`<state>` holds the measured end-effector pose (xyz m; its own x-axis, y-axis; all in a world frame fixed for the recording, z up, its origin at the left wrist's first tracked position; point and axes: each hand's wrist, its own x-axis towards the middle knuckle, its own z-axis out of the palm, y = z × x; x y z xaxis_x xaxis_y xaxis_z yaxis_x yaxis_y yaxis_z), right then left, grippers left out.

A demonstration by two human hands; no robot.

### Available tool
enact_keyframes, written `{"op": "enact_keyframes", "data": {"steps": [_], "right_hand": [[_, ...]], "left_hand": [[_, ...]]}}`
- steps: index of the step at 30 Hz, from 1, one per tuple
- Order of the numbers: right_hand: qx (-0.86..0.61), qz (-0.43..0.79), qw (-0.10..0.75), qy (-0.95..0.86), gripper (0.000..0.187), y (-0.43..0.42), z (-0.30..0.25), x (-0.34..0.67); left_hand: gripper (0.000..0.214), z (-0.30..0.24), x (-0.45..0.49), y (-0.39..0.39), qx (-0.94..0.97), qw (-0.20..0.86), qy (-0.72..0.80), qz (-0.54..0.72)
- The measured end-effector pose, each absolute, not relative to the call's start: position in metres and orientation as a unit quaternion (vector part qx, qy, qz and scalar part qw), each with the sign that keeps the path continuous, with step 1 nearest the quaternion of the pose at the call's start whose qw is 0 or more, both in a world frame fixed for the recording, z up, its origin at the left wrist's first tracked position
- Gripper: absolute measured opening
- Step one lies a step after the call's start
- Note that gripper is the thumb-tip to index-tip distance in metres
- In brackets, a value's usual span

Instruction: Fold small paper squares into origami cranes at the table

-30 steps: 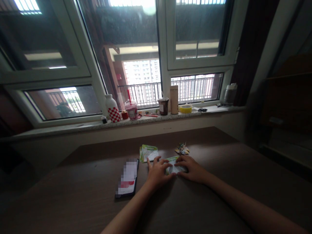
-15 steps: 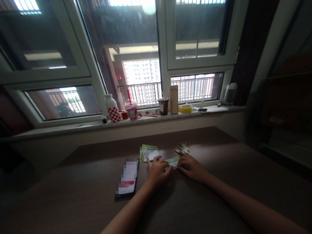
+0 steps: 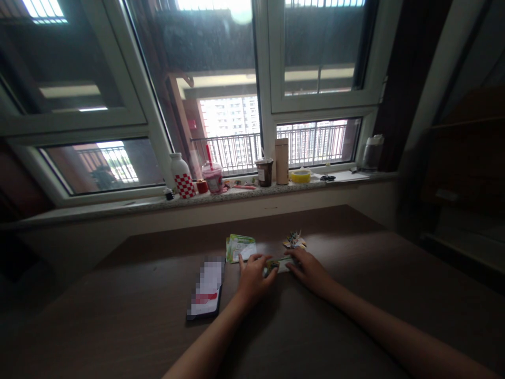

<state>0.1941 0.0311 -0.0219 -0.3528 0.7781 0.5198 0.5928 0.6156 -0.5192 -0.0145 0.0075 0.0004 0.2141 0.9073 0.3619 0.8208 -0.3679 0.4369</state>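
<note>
On the brown table, a small printed paper (image 3: 284, 265) lies between my two hands, mostly pale with a darker yellowish patch at its left end. My left hand (image 3: 255, 273) is closed on that left end, thumb in front and fingers behind, with its little finger reaching toward a stack of green printed papers (image 3: 241, 246). At the right end my right hand (image 3: 305, 267) pinches the same paper, partly covering it. Just behind the right hand sits a little heap of folded, spiky paper pieces (image 3: 295, 240).
A phone (image 3: 205, 288) with a blurred screen lies left of my left forearm. Along the windowsill stand a checkered bottle (image 3: 182, 176), a pink drink cup (image 3: 213, 177), a dark drink cup (image 3: 264, 171), a tan flask (image 3: 281, 161), yellow tape (image 3: 300, 176), scissors (image 3: 327, 178) and a clear jug (image 3: 373, 152).
The paper between my hands now shows a mostly pale face with a dark patch instead of green print. My right hand's fingers have shifted slightly; the left has barely moved.
</note>
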Motion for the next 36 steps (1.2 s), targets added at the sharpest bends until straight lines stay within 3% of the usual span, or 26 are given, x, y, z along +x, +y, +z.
{"op": "enact_keyframes", "data": {"steps": [8, 16, 23, 29, 36], "right_hand": [[-0.415, 0.086, 0.352, -0.834, 0.016, 0.031, -0.022, 0.190], [-0.409, 0.042, 0.346, -0.843, 0.018, 0.029, -0.026, 0.191], [-0.418, -0.004, 0.336, -0.844, 0.017, 0.027, -0.025, 0.190], [-0.379, -0.001, 0.340, -0.861, 0.027, 0.025, -0.021, 0.192], [-0.376, -0.007, 0.312, -0.873, 0.019, 0.020, -0.016, 0.192]], "left_hand": [[0.044, -0.004, -0.014, 0.011, 0.771, 0.090, 0.567, 0.277], [0.020, 0.000, -0.014, 0.008, 0.781, 0.096, 0.564, 0.251], [0.021, 0.000, -0.014, 0.009, 0.781, 0.104, 0.568, 0.237], [0.020, -0.001, -0.014, 0.009, 0.783, 0.089, 0.563, 0.249], [0.020, -0.001, -0.014, 0.008, 0.788, 0.082, 0.556, 0.252]]}}
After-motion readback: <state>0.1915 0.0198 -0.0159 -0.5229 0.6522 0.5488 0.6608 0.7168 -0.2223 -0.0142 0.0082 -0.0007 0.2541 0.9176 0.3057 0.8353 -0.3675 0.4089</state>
